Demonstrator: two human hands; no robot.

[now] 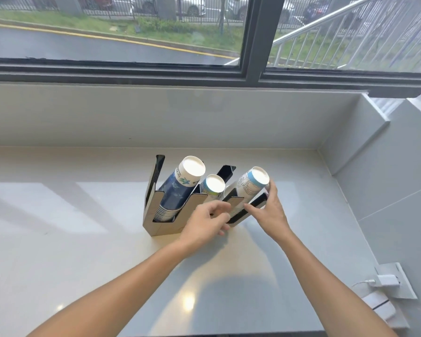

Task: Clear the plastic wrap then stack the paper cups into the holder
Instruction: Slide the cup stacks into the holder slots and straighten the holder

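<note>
A black and tan cup holder (156, 215) with three slots stands on the white counter. A dark blue stack of paper cups (178, 188) leans in its left slot. A shorter stack with a green band (212, 187) sits in the middle slot. A white and light blue stack (249, 184) fills the right slot. My right hand (270, 210) wraps around the right side of the holder and touches the white and blue stack. My left hand (208, 221) rests with curled fingers on the holder's front edge by the middle slot. No plastic wrap is visible.
A low wall and a dark window frame (204, 74) run behind the counter (58, 239). The tiled wall (387, 190) closes the right side. A wall socket with a white charger (387, 279) sits at lower right, near the counter's front edge.
</note>
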